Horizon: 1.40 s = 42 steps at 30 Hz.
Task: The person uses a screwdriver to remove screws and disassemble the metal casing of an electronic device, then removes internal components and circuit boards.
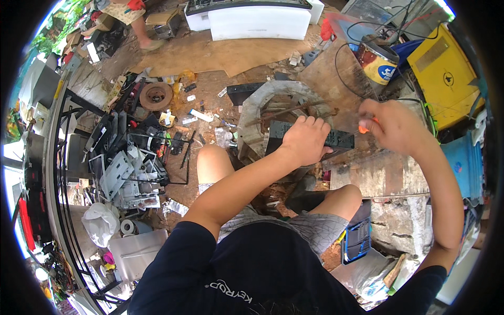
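Note:
My left hand [310, 139] grips a black box-shaped device [338, 138] from above, with fingers curled over its top and thumb along the near side. The device rests on a worn round stand [251, 118] with an open middle, between my knees. Just off the device's right end, my right hand [391, 126] is closed around a screwdriver with an orange handle [369, 126]. Its thin shaft points left toward that end; whether the tip touches is too small to tell. The palm hides most of the handle.
Dismantled metal and plastic parts [123, 176] are heaped at left beside a black metal frame [63, 199]. A large can [377, 60] and a yellow case [446, 76] stand at right. A blue tool case [357, 240] lies by my right knee. Another person's leg [140, 31] shows far left.

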{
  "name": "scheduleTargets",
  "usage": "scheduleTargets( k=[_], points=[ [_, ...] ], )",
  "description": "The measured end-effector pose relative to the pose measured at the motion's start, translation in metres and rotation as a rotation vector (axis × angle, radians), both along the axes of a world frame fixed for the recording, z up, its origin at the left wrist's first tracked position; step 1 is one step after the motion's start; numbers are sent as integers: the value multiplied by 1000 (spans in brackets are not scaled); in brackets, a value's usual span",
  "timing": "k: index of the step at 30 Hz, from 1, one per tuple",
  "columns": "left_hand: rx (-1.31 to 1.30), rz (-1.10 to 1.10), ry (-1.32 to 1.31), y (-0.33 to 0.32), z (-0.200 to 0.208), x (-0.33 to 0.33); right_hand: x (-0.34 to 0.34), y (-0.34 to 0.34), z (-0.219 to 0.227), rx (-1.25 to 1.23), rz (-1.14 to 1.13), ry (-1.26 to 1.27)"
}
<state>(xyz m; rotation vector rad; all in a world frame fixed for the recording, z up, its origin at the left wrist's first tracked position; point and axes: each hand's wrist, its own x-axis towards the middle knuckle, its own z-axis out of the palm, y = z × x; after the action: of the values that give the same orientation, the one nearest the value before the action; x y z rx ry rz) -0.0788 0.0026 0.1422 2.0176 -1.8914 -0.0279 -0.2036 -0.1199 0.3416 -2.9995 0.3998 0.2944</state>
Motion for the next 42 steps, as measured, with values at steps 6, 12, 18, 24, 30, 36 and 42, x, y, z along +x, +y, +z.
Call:
scheduleTargets(
  k=[6,12,18,24,30,36,42],
  points=[
    [76,3,11,-2,12,0,-5,-11,-5,-22,300,-134],
    [5,2,-58,-6,0,-1,-2,-8,-6,-71,51,8],
    [-28,-3,-64,-7,2,-4,-16,-24,-18,-8,298,-101],
    [-20,10,-69,-6,2,-5,6,17,-2,-355,-44,225],
    [-56,4,-90,-6,-1,-5,-4,-5,-17,-111,245,-28],
    [-93,5,-96,-7,-5,-5,0,15,-2,-206,-46,81],
    [-83,-4,-86,-8,-4,-5,-13,-11,-21,12,274,-172]
  ],
)
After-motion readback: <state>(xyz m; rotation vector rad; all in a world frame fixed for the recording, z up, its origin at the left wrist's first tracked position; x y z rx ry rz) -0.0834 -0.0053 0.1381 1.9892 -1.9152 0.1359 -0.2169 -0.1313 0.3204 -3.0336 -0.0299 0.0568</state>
